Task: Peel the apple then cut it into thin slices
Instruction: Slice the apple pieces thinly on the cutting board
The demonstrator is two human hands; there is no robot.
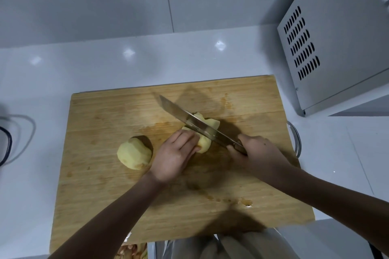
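hands are flanking a peeled apple piece (204, 144) near the middle of the wooden cutting board (105, 195), which is resting on the white bench (63, 65). the left hand (174, 153) is gripping the piece's near-left side with curled fingers, and the right hand (256, 151) is clenching the handle of the knife (179, 111). the blade is lying slantwise across this piece, tip pointing away and to the left, with flesh showing on both sides of it. the other half (134, 152) is resting dome up on the board just left of the left hand, apart from it and from the knife

a glass bowl (295, 136) is sitting beside the board's right edge, partly hidden by it, so its contents cannot be told. a clear container (8, 143) with a dark rim is standing at the far left of the bench, mostly cut off, contents unclear. reddish and pale scraps (131, 251) are showing below the board's near edge

both pieces are looking pale yellow and skinless, with flat facets on their surfaces; the one under the knife is showing chunky lobes on the far side of the blade
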